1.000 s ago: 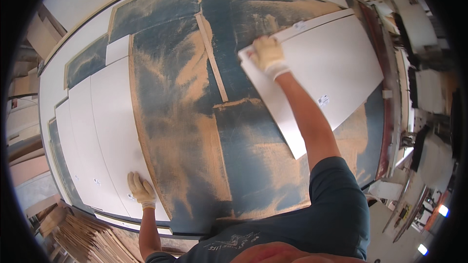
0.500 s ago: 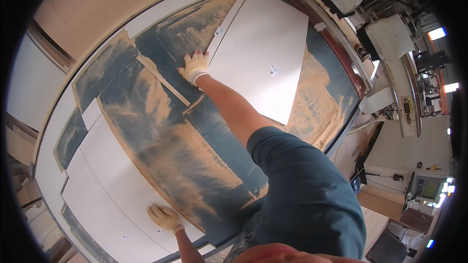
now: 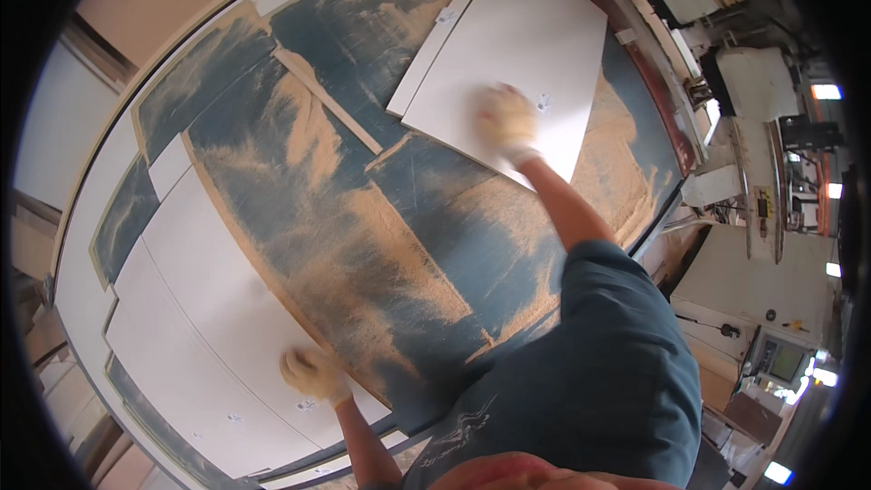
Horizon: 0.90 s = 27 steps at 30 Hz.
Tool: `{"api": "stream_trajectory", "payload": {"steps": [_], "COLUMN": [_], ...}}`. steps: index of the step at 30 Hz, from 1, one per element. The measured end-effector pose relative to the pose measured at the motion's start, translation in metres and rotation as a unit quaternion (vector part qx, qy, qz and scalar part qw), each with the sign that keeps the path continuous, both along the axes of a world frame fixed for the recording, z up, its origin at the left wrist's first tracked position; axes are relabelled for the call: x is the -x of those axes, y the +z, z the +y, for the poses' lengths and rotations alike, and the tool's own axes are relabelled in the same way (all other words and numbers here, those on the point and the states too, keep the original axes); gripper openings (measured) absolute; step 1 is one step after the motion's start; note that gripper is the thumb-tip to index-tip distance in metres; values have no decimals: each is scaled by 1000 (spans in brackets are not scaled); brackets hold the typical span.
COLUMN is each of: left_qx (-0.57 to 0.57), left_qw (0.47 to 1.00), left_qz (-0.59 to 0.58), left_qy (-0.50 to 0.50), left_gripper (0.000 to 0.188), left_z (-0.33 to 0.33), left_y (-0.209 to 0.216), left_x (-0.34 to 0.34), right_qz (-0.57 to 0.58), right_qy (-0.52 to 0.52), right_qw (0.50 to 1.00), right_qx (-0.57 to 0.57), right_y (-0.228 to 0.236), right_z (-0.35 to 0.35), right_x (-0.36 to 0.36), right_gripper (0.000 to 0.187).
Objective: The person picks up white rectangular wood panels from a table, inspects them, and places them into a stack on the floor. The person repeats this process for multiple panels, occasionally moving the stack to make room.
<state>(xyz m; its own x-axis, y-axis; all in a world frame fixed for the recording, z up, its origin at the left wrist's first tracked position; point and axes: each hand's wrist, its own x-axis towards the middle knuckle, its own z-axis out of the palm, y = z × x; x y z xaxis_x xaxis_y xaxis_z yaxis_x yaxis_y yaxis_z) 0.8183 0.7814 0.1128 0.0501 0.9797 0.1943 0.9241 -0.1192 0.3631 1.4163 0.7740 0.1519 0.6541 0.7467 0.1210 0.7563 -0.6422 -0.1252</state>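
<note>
Head view, looking down over the shoulder: the big blue bench is smeared all over with tan sawdust, and white cut panels lie on it in two spots. The right hand, in a pale work glove, lies flat on the large white panel at the far right end of the bench, palm down near the panel's lower edge. It's blurred, so I can't tell if the fingers hook an edge or just press on the face. A narrow white strip lies right along that panel's left side, touching it.

The left hand, also gloved, rests on the near-left group of white panels, close to their lower edge next to a small label. It looks loosely spread and pressed down, not wrapped around anything.

As for progress, I'd say it's early or midway: every panel I can see is on the bench, none is lifted, and the sawdust hasn't been cleared. So pretty much all the unloading looks left to do. Machinery crowds the right side.
</note>
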Motion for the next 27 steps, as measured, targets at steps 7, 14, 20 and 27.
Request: {"api": "stream_trajectory", "payload": {"steps": [7,14,20,27], "left_qx": [98,20,83,183], "left_qw": [854,914,950,954], "left_qz": [-226,54,39,98], "left_qy": [-458,-402,-297,-218], "left_gripper": [41,62,58,82], "left_z": [89,153,193,112], "left_y": [16,-4,-1,14], "left_x": [-329,-506,-515,-434], "right_qz": [138,336,367,412], "right_qy": [-295,-476,-450,-480], "right_qw": [946,772,736,697], "right_qx": [7,-255,-348,-337], "right_y": [-28,-20,-30,-22], "right_z": [-177,-171,-171,-249], "right_x": [0,-15,12,76], "right_gripper": [64,59,59,62]}}
